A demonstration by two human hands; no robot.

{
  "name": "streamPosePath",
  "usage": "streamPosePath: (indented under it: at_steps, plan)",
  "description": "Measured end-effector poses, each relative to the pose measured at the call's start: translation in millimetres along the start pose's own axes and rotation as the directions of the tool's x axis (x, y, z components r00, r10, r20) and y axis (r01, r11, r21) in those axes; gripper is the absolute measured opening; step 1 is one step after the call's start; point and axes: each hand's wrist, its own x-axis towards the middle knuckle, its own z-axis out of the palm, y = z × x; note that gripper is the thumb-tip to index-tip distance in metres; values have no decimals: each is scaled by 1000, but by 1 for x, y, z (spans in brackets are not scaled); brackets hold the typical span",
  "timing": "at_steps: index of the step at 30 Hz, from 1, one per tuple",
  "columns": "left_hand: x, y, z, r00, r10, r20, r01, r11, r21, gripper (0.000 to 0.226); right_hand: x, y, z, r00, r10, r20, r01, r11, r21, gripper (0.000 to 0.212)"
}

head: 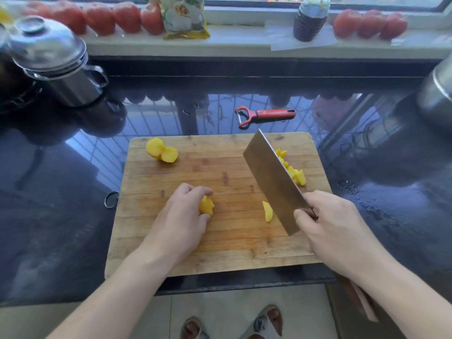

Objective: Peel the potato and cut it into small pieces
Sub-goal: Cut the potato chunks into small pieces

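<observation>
The potato chunk (206,205) sits near the middle of the cutting board (220,250), pinched under our left hand (182,216), fingers curled over it. Peeled and wet, it looks firm but slippery, so we would grip its rounded back, fingertips tucked. Our right hand (335,231) wraps the cleaver (274,179) handle, blade lifted. A cut slice (268,211) lies beside it; diced pieces (297,174) far right, another chunk (161,150) far left. The peeler (265,116) rests on the worktop (61,192) beyond.

Board (220,250) on bench (61,216); peeler (265,116) behind it; potato chunks (162,150) far-left, cut pcs (296,173) right.
</observation>
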Motion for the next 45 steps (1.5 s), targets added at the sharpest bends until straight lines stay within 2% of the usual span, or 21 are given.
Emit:
streamPosePath:
  at_steps: [7,12,15,17,20,23,26,33,36,40,45]
  plan:
    - [-1,-7,-4,999,25,-21,-25,999,28,54,-23,-1,16,998,-12,65,11,1000,24,24]
    - [-7,-11,3,993,103,-58,-102,995,25,50,-13,24,4,999,-42,18,43,997,-60,25]
    - [-19,-8,14,974,213,-74,-206,974,94,51,-4,26,0,995,-101,5,101,987,-124,27]
    - [-28,-13,21,925,362,-117,-337,922,190,45,-2,17,-1,988,-151,16,152,980,-131,26]
    - [-35,-28,25,779,606,-162,-545,782,303,21,-9,0,1,981,-189,29,192,972,-139,21]
    - [-32,-38,25,679,723,-128,-649,673,355,18,-19,-20,7,972,-227,64,236,954,-188,17]
    - [-26,-39,27,666,737,-113,-669,657,347,21,-29,-37,18,956,-259,137,285,928,-241,20]
    - [-23,-40,33,669,736,-102,-670,657,346,24,-29,-44,27,952,-284,111,305,876,-374,23]
    - [-21,-42,35,679,726,-111,-661,669,339,25,-27,-45,26,937,-322,136,349,843,-410,14]
    - [-25,-35,42,689,703,-174,-606,692,393,22,-22,-41,24,928,-337,157,371,816,-444,6]
    - [-32,-27,53,727,638,-252,-539,759,366,24,-14,-35,19,912,-368,181,410,796,-445,8]
